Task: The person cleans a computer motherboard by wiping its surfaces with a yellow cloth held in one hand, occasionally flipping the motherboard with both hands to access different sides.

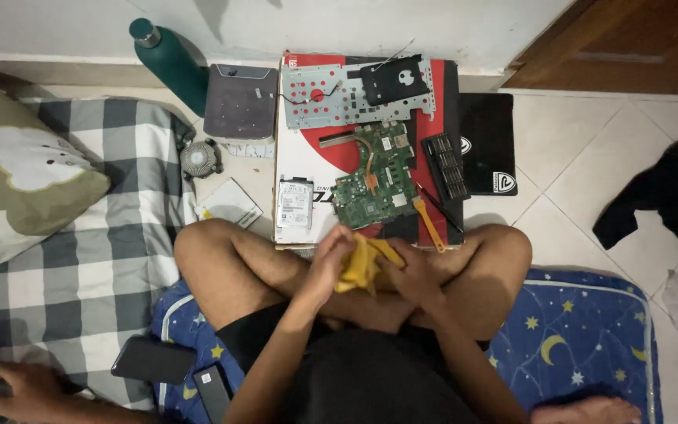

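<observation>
Head view, person seated cross-legged on a star-print cushion (590,330). The left hand (328,263) and right hand (416,272) both close on a yellow cloth (362,263), held above the crossed legs, just short of the near edge of a red-and-white box (300,149). On the box lie 1 green circuit board (377,174), 1 hard drive (295,202) and 1 metal plate (339,98). Bare tiled floor (582,157) lies to the right; another person's hand (21,386) rests at lower left.

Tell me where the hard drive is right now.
In the head view, the silver hard drive lies on the left part of the red-and-white box, just left of the green circuit board and above the person's left knee.
</observation>
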